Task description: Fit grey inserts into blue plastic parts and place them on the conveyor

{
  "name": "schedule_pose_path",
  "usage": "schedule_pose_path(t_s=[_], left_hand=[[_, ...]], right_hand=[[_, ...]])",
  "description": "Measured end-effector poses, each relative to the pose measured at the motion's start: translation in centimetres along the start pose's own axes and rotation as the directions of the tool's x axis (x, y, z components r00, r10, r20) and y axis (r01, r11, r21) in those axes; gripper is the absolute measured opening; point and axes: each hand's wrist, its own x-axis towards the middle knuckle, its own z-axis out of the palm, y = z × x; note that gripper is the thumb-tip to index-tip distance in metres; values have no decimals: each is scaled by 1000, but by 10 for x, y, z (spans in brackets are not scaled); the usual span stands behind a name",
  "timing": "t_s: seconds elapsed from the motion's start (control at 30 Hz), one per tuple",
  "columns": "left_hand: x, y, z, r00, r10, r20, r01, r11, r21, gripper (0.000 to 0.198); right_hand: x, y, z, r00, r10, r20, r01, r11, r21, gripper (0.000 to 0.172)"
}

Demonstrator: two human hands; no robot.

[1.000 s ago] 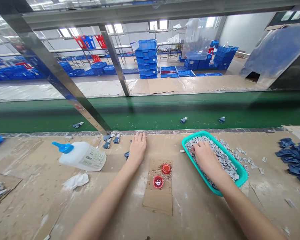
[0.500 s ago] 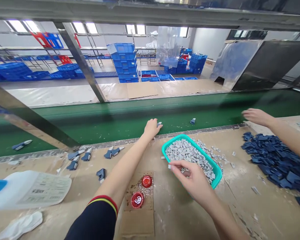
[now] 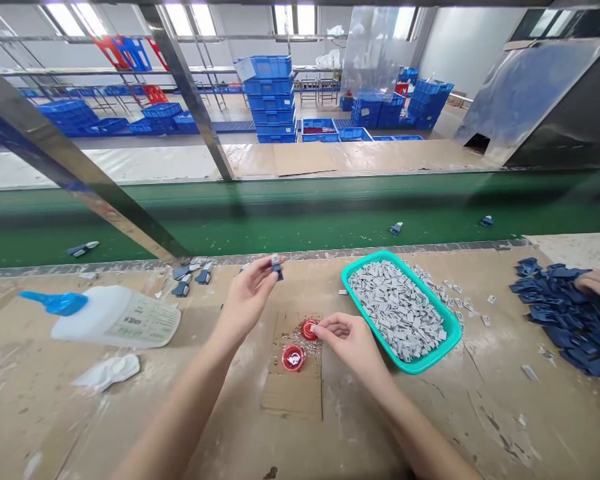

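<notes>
Head view: the left hand point(image 3: 247, 300) has its grip pinched on a blue clip point(image 3: 277, 268). The right hand point(image 3: 349, 340) pinches a grey chip point(image 3: 314, 328) against a red cap point(image 3: 307, 332), with the teal tray point(image 3: 420, 365) just right of that grip.

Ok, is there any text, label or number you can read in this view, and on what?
No text is legible.
White bottle, lying on its side: printed label with lines of text, too blurred to read.
Top blue crate of the far stack: white tag, too small to read.

A white glue bottle point(image 3: 115, 319) is lying sideways on the table point(image 3: 430, 427), near a crumpled cloth point(image 3: 107, 371). Blue crates point(image 3: 270, 100) are standing stacked beyond the green conveyor point(image 3: 300, 207).
</notes>
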Motion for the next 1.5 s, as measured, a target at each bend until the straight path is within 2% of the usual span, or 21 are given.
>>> schedule_pose_path(t_s=[0.1,0.23,0.33,0.43,0.53,0.73,0.87,1.13,1.3,1.43,1.5], left_hand=[[-52,8,-20,967,-185,-174,141,961,-237,39],[-99,-1,-26,850,-381,-363,228,889,-398,39],[-119,-10,-21,767,-504,-397,264,812,-520,37],[-127,-14,-14,738,-571,-360,302,756,-580,38],[-125,-12,-4,762,-577,-295,330,738,-589,37],[-117,-2,25,817,-553,-165,353,704,-616,34],[-113,5,38,837,-528,-143,343,710,-615,33],[-110,15,40,842,-514,-164,320,720,-615,31],[-114,16,41,854,-499,-149,339,750,-568,27],[-117,17,43,892,-417,-173,284,817,-502,19],[-117,18,44,917,-379,-127,278,834,-476,21]], right_hand=[[0,2,5,999,30,-25,-30,1000,5,25],[-2,2,6,997,47,-54,-48,999,-8,26],[-2,3,7,998,27,-63,-27,1000,-2,31],[-2,4,9,996,3,-88,-3,1000,2,38],[-3,2,8,997,-1,-83,5,999,47,42],[-13,-19,-2,998,11,61,-32,937,348,46],[-22,-32,-4,993,-2,115,-45,912,407,46],[-26,-36,2,982,10,189,-91,898,430,48],[-24,-36,-1,963,59,264,-147,932,331,49],[-23,-35,-10,910,130,393,-226,951,209,45],[-24,-36,-14,914,118,389,-194,967,163,41]])
